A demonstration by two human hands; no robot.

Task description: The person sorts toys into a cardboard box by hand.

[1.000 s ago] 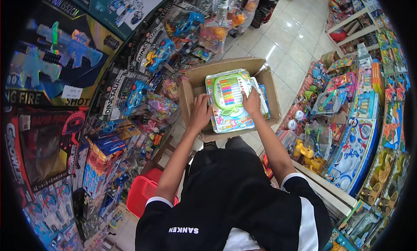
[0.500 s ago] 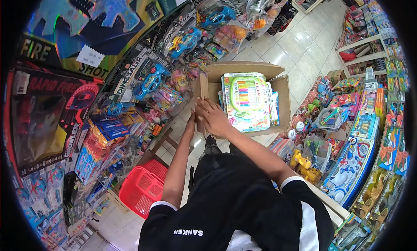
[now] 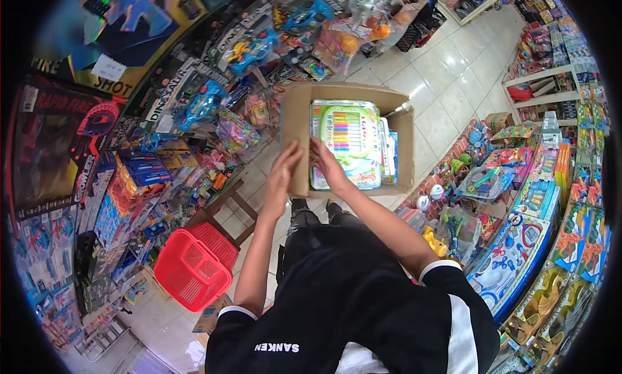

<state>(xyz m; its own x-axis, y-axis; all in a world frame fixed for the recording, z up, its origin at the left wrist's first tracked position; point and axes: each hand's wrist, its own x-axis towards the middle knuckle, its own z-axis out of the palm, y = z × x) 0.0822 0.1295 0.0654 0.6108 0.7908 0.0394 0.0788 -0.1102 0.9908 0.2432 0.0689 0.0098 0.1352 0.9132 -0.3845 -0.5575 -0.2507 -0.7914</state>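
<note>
An open cardboard box [image 3: 402, 124] stands in front of me. Inside it, a stack of flat, colourful toy packs is topped by a pack of bright markers [image 3: 346, 134] with a green frame. My left hand [image 3: 282, 176] is on the outer side of the box's left flap [image 3: 297, 115], its fingers stretched out along the cardboard. Across the flap, my right hand [image 3: 330, 170] reaches in over the left edge of the packs, its fingers apart and tips near the flap's inner face. Neither hand visibly holds anything.
A red plastic basket [image 3: 197, 267] stands at the lower left beside a brown wooden frame [image 3: 230, 209]. Packaged toys crowd the left shelves, including a blue toy in a blister pack [image 3: 204, 105]. More boxed toys [image 3: 512, 254] line the right side. Tiled floor [image 3: 447, 69] runs beyond the box.
My right hand has moved off the flap's top edge to its inner side. My left hand has shifted along the outer side, fingers now in view. The box appears further left as the view shifts.
</note>
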